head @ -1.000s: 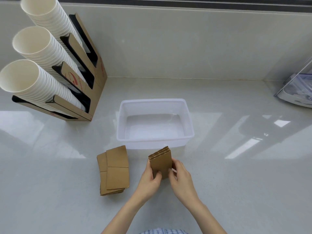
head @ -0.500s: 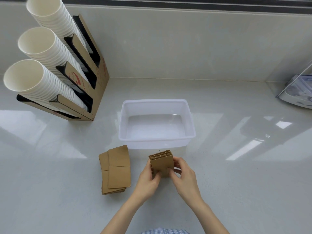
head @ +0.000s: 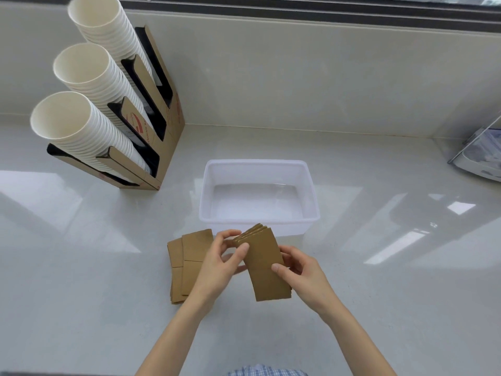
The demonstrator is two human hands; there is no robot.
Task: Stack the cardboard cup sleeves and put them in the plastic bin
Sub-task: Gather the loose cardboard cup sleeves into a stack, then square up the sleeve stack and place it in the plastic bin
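Left hand: my left hand (head: pixel 219 263) grips the stack of sleeves (head: pixel 267 267) at its far left corner; thumb on the top face, fingers curled behind the upper edge; closed on cardboard, not spread.
Right hand: my right hand (head: pixel 301 270) pinches the stack along its right edge, thumb lying across the front face; fingers go under the stack where I cannot see them.
Stack in hand: several flat brown sleeves pressed together, held off the counter (head: pixel 379 294) between both hands; its far edge fans slightly so the separate layers show there; the near edge looks flush.
Long axis: runs roughly from 11 o'clock down to 5 o'clock, tilted, far end highest.
Key relation: the bin (head: pixel 311 191) lies at 12 o'clock from the stack, just beyond its far end; the stack's top corner overlaps the bin's near wall in this view; neither hand is clearly nearer, the left sits a little further forward.
Bin: clear plastic, open, nothing inside that I can see.
Loose sleeves: a second pile of sleeves (head: pixel 189 256) rests on the counter at 9 o'clock from the held stack, partly hidden by my left hand; its pieces sit offset, not squared.
Judgement: the held stack seems nearly squared; the loose pile is not yet gathered.
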